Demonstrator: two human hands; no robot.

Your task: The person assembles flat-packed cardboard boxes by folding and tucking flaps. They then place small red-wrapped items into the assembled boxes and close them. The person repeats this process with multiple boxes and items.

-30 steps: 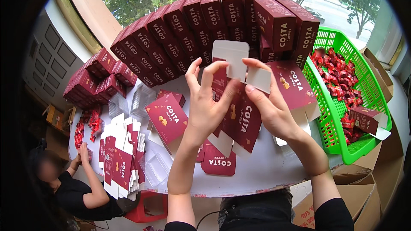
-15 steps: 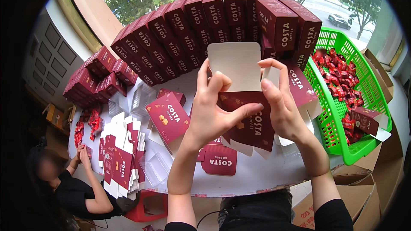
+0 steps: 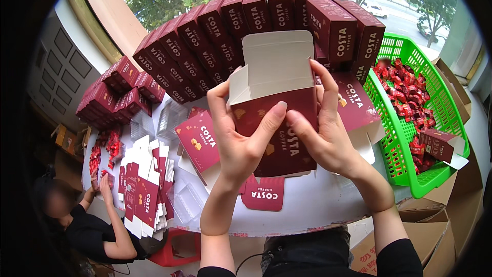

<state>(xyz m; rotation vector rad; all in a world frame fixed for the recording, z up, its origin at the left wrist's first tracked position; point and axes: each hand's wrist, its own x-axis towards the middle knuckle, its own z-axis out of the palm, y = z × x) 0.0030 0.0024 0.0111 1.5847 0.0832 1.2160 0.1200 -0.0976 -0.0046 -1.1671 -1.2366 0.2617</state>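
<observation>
A dark red cardboard carton (image 3: 282, 146) is held above the table between my two hands, its long white lid flap (image 3: 277, 46) standing up and a small white side flap folded out at its left. Its upper end is open, showing the white inside. My left hand (image 3: 241, 141) grips the left side, thumb pressed on the front panel. My right hand (image 3: 330, 136) wraps the right side, with its thumb on the same panel and its fingers behind. Beneath the carton, a flat red carton panel (image 3: 264, 195) lies on the table (image 3: 307, 210).
Red boxes (image 3: 230, 36) are stacked along the window. A green basket (image 3: 387, 138) of red wrapped pieces (image 3: 405, 92) stands right. Flattened cartons (image 3: 146, 195), more cartons (image 3: 197, 141) and a clear plastic tray (image 3: 187, 202) lie left. A co-worker (image 3: 97, 231) sits beyond them.
The carton has turned and opened out more squarely, with its left side flap now visible. My left hand moved left and down to its side; both thumbs now press the front panel.
</observation>
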